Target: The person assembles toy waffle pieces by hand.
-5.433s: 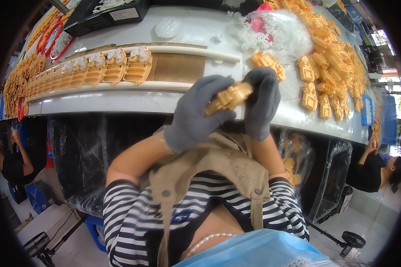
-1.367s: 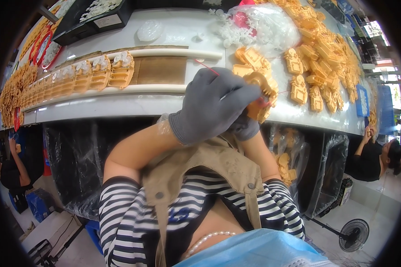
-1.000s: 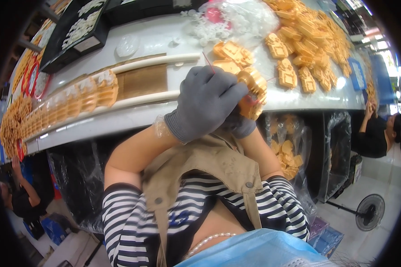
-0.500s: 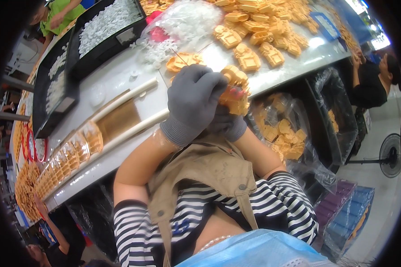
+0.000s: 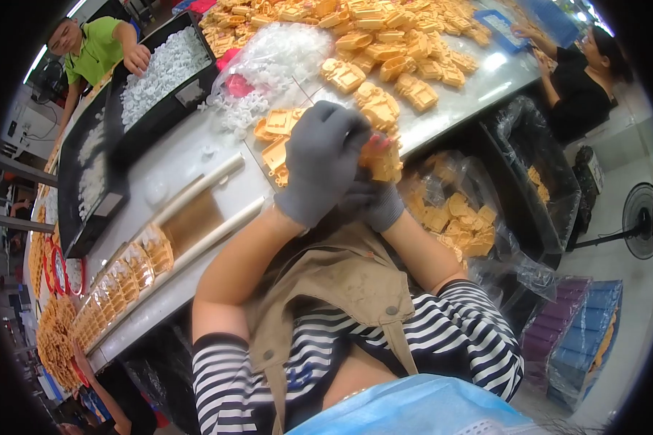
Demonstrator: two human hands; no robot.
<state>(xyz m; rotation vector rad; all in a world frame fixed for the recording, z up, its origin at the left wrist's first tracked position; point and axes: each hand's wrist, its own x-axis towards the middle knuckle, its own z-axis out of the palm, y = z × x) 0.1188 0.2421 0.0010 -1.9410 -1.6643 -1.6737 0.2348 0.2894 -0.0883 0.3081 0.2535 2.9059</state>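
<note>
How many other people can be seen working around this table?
2. One person in a green shirt at the upper left reaches into a black tray of white parts. One in black stands at the upper right edge. Others may be hidden beyond the rim.

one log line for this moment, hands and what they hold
left hand: gloved, over yellow plastic part | right hand: gloved, under part | worktable: loose yellow parts, bag of white pieces
</note>
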